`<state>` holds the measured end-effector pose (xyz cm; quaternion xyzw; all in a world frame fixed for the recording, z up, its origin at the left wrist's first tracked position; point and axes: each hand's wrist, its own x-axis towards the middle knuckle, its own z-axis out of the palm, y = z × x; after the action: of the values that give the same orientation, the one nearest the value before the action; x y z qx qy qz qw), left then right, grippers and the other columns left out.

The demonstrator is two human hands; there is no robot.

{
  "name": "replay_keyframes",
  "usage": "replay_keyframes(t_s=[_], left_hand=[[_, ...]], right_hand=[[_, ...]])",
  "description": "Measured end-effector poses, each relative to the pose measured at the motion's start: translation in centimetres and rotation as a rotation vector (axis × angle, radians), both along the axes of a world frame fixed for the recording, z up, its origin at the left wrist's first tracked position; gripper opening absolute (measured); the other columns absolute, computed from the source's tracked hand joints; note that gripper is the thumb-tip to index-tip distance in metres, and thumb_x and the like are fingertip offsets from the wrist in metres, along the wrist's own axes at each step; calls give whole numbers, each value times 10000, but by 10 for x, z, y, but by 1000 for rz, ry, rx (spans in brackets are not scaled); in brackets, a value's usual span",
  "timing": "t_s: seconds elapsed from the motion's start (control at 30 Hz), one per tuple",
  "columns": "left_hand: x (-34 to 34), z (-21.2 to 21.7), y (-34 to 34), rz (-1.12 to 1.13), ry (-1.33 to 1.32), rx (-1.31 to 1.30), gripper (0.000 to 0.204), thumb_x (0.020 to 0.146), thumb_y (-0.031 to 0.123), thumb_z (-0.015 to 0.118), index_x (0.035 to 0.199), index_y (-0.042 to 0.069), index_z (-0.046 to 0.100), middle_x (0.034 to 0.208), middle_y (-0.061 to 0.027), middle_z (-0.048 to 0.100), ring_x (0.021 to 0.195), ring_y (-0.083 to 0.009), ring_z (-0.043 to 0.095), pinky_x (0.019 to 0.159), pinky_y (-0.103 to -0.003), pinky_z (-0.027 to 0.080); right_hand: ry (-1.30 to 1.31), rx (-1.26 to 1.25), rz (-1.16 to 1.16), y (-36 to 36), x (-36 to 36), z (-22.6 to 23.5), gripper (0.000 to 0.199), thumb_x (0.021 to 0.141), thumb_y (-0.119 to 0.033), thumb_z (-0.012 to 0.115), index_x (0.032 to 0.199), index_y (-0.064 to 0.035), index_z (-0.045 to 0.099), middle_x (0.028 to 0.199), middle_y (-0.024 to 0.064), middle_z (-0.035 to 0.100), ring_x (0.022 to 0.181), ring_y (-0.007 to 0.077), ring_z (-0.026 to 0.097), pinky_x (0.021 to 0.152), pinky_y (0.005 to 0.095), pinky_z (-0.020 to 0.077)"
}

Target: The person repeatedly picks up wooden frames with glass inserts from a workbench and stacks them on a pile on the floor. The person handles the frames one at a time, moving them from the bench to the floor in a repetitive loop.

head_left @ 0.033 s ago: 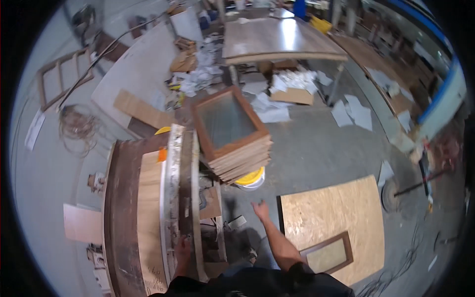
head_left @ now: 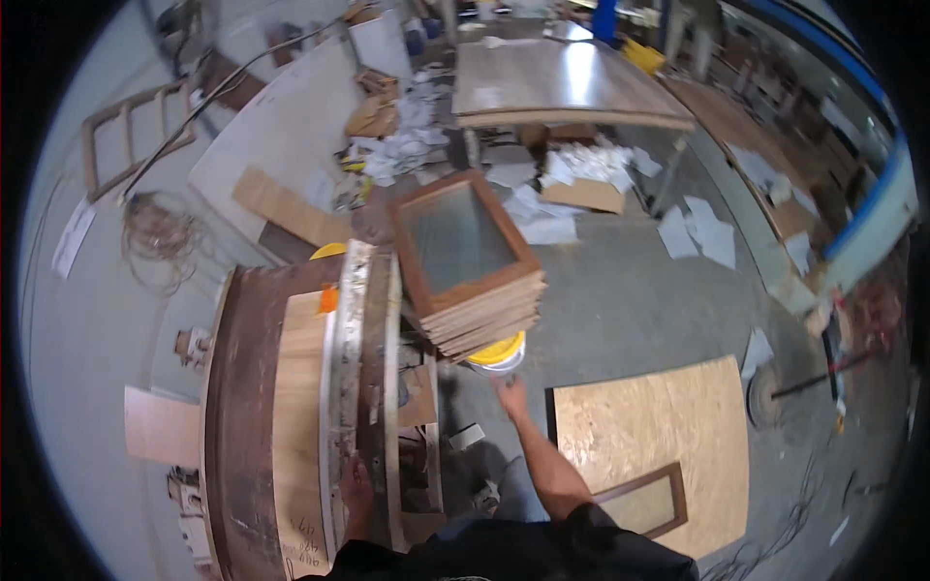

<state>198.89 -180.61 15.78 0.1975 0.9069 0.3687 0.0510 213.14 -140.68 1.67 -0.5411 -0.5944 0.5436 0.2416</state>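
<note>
My right hand (head_left: 510,394) reaches forward over the floor with its fingers apart, just in front of a white bucket with a yellow lid (head_left: 502,351). Above that bucket rises a stack of brown wooden frames; the top frame (head_left: 511,259) surrounds a ribbed glass-like panel. Nothing shows in the right hand. My left hand (head_left: 357,479) hangs low over the near part of the workbench, beside a pale, worn rail (head_left: 351,339). Its fingers look loosely parted and hold nothing I can see. A light wooden board (head_left: 295,397) lies along the bench, left of the rail.
To the right, a smaller framed panel (head_left: 675,481) lies on a plywood sheet (head_left: 649,407). A large table (head_left: 542,82) stands at the back, with crumpled white paper (head_left: 591,160) beneath it. A coiled cable (head_left: 160,232) is at far left. Cords (head_left: 790,523) trail at lower right.
My right hand has come closer to the bucket and the frame stack. The whole view has shifted slightly, with the stack now a little farther right. The left hand stays by the rail.
</note>
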Motion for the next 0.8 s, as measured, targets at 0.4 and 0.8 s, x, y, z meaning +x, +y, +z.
replay_keyframes(t_s=[0.4, 0.8], left_hand=[[-68, 0, -19, 870, -39, -740, 726, 960, 573, 264, 1432, 25, 329, 1468, -178, 352, 1351, -325, 332, 1099, -447, 251], [-61, -27, -30, 930, 216, -582, 674, 918, 497, 457, 1362, -8, 422, 1374, -258, 434, 1247, -410, 424, 1036, -495, 326]], right_hand=[[474, -500, -184, 138, -199, 77, 428, 717, -331, 811, 821, 12, 577, 753, 115, 593, 605, 236, 585, 492, 412, 495], [589, -401, -224, 108, -117, 195, 265, 872, -225, 616, 1054, -34, 594, 961, 101, 618, 882, 210, 602, 729, 350, 515]])
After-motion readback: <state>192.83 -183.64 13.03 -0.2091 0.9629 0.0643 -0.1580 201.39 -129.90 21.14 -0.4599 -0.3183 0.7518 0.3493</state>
